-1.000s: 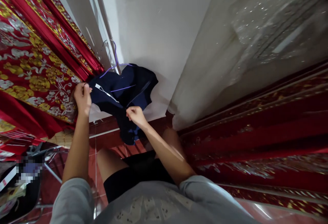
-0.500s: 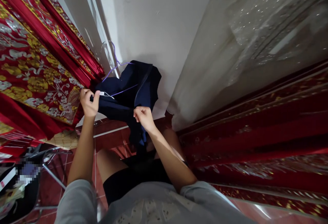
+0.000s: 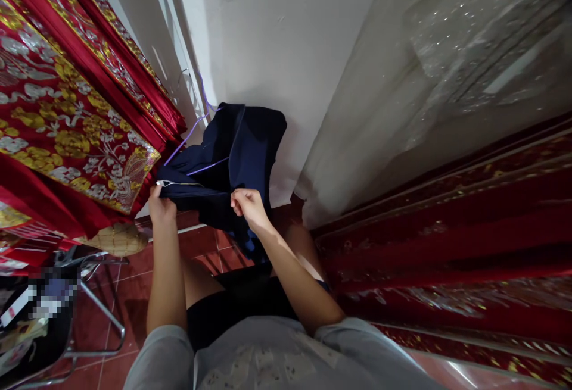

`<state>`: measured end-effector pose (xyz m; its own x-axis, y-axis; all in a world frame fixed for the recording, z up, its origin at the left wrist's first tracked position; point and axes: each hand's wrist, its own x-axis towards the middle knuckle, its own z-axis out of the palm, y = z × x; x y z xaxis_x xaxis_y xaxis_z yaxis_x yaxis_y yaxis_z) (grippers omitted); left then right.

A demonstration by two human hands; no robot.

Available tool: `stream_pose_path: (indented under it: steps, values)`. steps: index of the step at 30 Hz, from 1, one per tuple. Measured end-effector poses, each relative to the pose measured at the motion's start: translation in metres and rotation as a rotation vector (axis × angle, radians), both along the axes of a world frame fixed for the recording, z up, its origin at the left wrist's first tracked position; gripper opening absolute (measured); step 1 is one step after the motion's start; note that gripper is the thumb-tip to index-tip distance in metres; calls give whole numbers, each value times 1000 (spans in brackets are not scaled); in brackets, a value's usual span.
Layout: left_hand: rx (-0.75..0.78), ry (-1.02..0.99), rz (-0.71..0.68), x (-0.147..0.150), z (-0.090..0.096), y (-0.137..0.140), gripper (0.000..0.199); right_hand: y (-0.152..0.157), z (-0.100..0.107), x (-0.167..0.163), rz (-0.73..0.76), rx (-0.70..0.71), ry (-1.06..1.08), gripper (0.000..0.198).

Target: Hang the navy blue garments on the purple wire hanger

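A dark navy garment (image 3: 254,152) hangs on a thin purple wire hanger (image 3: 184,141) in front of the white wall. Its front is pulled apart, and one bar of the hanger shows inside the opening. My left hand (image 3: 163,208) grips the garment's left edge, thumb on top beside a small white tag (image 3: 159,184) with a pale string. My right hand (image 3: 246,204) is closed on the other edge of the opening, fingers curled over the cloth. Between both hands the edge is stretched nearly straight. The garment's lower part hangs down in front of my legs.
Red embroidered cloth (image 3: 80,134) hangs at the left. A folding chair (image 3: 105,351) with several items stands on the red tile floor. Translucent sparkly fabric (image 3: 379,98) and red drapery (image 3: 447,241) fill the right side. The white wall (image 3: 286,39) is straight ahead.
My left hand has gone from loosely raised fingers at the garment's side to a grip on its edge, slightly lower. The garment's top has shifted and turned; my right hand has stayed nearly in place.
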<state>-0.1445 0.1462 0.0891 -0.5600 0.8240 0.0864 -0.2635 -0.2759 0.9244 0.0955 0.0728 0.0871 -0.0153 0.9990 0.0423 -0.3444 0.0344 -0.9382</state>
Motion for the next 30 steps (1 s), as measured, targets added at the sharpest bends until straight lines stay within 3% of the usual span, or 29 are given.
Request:
stream_pose_path:
  steps: [4,8,11,12,14,17,19,22,24,27,30]
  values:
    - [-68,-45,74,19,-27,-6,36,-2,-5,-8,69,-42,9,25]
    - [-100,-21,-27,55,-40,-23,48,7,-23,-3,151,-155,-210,24]
    - [-61,17,-133,79,-29,-40,51,13,-36,8,102,-125,-556,8]
    - [-35,48,-176,87,-23,-46,49,13,-37,11,106,-77,-626,20]
    - [27,137,-263,100,-11,-57,44,10,-35,11,184,50,-658,40]
    - [95,291,-320,116,3,-73,38,1,-25,2,274,216,-637,28]
    - [142,377,-321,122,10,-82,37,-4,-20,-5,164,258,-664,15]
    - [211,448,-327,124,19,-94,35,-5,-17,-9,-190,292,-644,18]
    - [218,470,-310,123,23,-99,32,-3,-17,-9,-259,311,-561,15]
    - [200,492,-249,118,23,-102,27,-2,-15,-11,-29,303,-429,15]
    - [238,498,-223,108,15,-97,33,-1,-8,-14,134,218,-312,30]
